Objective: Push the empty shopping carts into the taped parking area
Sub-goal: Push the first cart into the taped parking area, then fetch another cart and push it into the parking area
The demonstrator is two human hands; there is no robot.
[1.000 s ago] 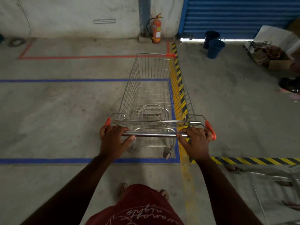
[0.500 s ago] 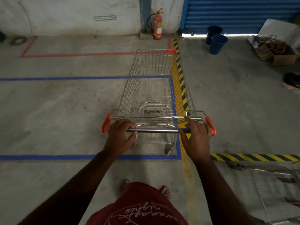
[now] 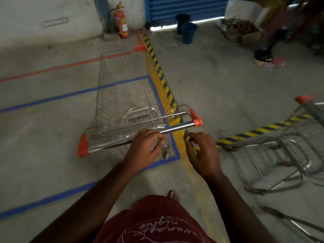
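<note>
A maroon cloth shirt with white looping print is filling the bottom edge, and two bare forearms are reaching forward from it. The left hand is hovering at the cart's handle bar, fingers loosely curled and touching or nearly touching the smooth metal tube without wrapping it. The right hand is hanging just right of the cart, clear of the bar, fingers half bent and holding nothing.

The shopping cart is a thin wire-mesh basket, shiny and empty, with orange plastic caps at the bar ends. It is sitting inside the rectangle of flat blue tape on the rough grey concrete floor, its right side lying along the tape's right edge. Just right of the cart a yellow-and-black striped strip is running away. Well right of the cart, a second wire cart is appearing blurred. Beyond the cart, a red tape line is crossing the floor; farther still are a red cylindrical fire extinguisher, two round blue buckets and a ribbed blue shutter.
</note>
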